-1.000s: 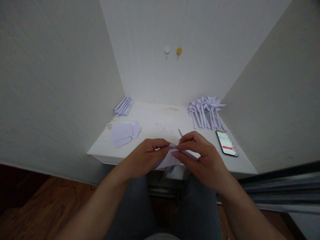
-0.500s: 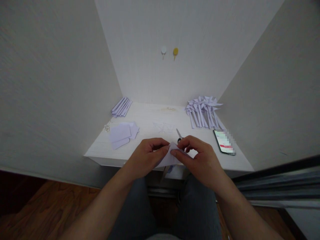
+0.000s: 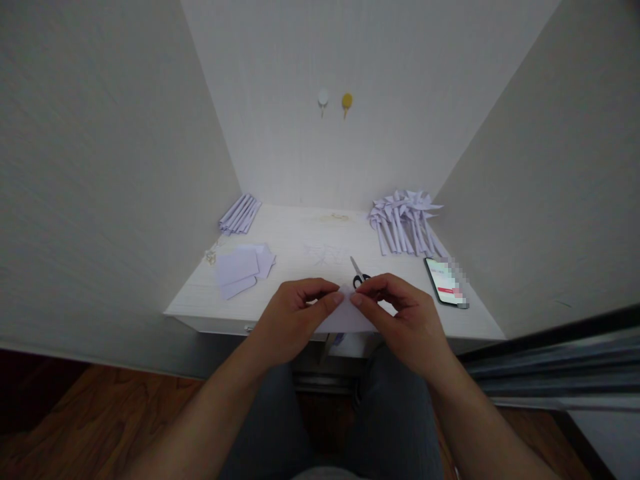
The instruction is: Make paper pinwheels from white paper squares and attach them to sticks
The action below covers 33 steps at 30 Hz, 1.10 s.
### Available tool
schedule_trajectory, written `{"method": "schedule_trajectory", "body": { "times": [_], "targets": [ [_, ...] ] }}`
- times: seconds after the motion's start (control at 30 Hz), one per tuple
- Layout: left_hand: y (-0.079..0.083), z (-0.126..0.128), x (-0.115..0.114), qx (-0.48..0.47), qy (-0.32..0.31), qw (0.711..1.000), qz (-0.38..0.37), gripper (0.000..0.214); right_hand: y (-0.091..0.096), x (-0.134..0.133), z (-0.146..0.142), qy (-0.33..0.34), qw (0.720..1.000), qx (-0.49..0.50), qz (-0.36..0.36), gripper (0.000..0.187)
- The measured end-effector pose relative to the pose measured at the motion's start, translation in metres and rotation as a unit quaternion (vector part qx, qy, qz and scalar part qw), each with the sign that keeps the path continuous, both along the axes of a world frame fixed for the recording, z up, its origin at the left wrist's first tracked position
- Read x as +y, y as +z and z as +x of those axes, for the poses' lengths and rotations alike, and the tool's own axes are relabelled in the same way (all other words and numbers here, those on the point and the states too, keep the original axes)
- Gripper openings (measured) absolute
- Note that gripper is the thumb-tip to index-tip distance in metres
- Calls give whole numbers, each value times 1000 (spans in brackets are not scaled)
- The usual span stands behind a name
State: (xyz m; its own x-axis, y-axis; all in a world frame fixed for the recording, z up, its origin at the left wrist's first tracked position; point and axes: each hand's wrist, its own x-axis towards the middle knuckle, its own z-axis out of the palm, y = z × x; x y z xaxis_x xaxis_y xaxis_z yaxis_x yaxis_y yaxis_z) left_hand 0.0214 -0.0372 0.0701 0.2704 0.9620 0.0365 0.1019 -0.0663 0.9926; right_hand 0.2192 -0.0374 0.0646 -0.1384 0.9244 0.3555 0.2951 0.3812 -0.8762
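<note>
Between my hands, over the front edge of the white desk, is a pale sheet of paper (image 3: 346, 319). My left hand (image 3: 300, 317) pinches its upper left part between thumb and fingers. On the other side, my right hand (image 3: 400, 317) pinches the upper right part the same way. The fingers hide some of the paper's edges. A pair of scissors (image 3: 358, 269) lies just beyond my right fingertips, blade pointing away and handles partly covered by that hand.
On the desk (image 3: 290, 227), loose paper sheets (image 3: 240, 267) lie at left, with rolled paper tubes (image 3: 241, 215) behind them. Paper pinwheels on tube sticks (image 3: 405, 220) are piled at back right. A phone (image 3: 443, 280) lies near the right edge. Two hooks (image 3: 347, 102) are on the wall.
The paper now hangs flatter and faces me more, its right part less tilted. My right fingers have shifted slightly along its top, and more of the scissors' handles shows.
</note>
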Motion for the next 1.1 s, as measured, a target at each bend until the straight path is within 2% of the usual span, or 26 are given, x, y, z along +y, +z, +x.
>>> {"method": "schedule_trajectory", "body": {
  "times": [0.33,0.5,0.63,0.83,1.1],
  "targets": [
    [2,0,-4,32,0,999,24,25,4,-1,-3,-13,999,-5,44,4],
    [1,0,-6,47,0,998,33,26,4,-2,-5,-29,999,5,34,6],
    [-1,0,-6,61,-1,997,42,25,3,-2,-2,-5,1000,-12,12,9],
    [-4,1,-3,53,-18,998,-1,29,3,-1,1,-20,998,-37,40,10],
    [-5,-3,-3,74,-45,996,8,28,6,2,2,-3,999,-44,8,11]
  ]
}}
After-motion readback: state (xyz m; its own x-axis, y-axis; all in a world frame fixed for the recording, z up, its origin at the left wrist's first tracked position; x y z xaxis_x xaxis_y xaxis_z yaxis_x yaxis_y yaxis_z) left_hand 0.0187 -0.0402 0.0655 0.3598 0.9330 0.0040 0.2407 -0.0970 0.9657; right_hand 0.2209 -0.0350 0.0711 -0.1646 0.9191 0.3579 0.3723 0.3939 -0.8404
